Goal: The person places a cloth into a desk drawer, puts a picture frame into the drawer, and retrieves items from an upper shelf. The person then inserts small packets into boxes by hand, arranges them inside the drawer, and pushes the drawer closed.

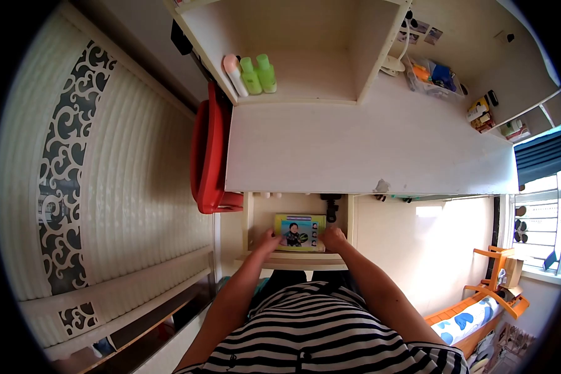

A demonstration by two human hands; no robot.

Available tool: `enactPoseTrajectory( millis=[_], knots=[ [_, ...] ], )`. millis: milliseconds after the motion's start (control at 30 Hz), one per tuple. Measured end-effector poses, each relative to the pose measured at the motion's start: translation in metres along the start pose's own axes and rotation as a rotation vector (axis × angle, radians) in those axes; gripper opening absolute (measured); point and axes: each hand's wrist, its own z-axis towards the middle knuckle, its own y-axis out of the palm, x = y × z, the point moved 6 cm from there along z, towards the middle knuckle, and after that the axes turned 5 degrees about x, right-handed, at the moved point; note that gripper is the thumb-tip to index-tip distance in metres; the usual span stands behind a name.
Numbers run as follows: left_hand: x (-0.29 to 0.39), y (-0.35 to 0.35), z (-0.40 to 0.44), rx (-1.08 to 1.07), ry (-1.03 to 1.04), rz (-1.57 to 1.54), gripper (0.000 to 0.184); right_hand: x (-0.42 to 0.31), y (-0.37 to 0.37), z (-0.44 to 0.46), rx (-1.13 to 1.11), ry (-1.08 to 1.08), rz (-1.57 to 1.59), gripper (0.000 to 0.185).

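Here's the left hand [267,239] gripping the left edge and the right hand [333,238] the right edge of a yellow-bordered box [299,232], there in the open drawer [263,215], black strap [331,208] lying far right!

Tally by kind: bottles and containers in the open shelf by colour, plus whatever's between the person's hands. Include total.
Green bottles: 2
Peach-topped white container: 1
Picture-covered item between left hand and right hand: 1
Total: 4
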Motion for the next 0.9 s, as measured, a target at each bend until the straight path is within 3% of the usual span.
enactPoseTrajectory(
  millis=[200,333,400,533,667,867,900],
  knots=[
    [0.000,0.005,0.002,0.009,-0.003,0.138,0.037,0.007,-0.011,-0.006,0.042,0.203,0.123,0.031],
    [0.013,0.005,-0.003,-0.088,-0.014,0.152,0.041,0.004,-0.012,-0.001,0.052,0.199,0.029,0.034],
    [-0.007,0.012,0.012,-0.051,0.037,0.219,0.042,0.015,-0.014,-0.012,0.138,0.524,0.351,0.033],
    [-0.003,0.011,0.014,-0.004,0.120,0.318,0.044,0.023,-0.001,-0.007,0.143,0.577,0.347,0.031],
    [-0.001,0.005,0.004,-0.041,0.152,0.344,0.042,0.008,-0.022,-0.012,0.063,0.435,0.168,0.025],
    [0.018,-0.020,-0.033,-0.019,0.360,0.273,0.034,-0.001,-0.041,-0.027,0.105,0.461,0.195,0.024],
    [0.039,-0.032,-0.045,0.036,0.466,0.259,0.032,-0.016,-0.063,-0.037,0.191,0.295,0.245,0.026]
  ],
)
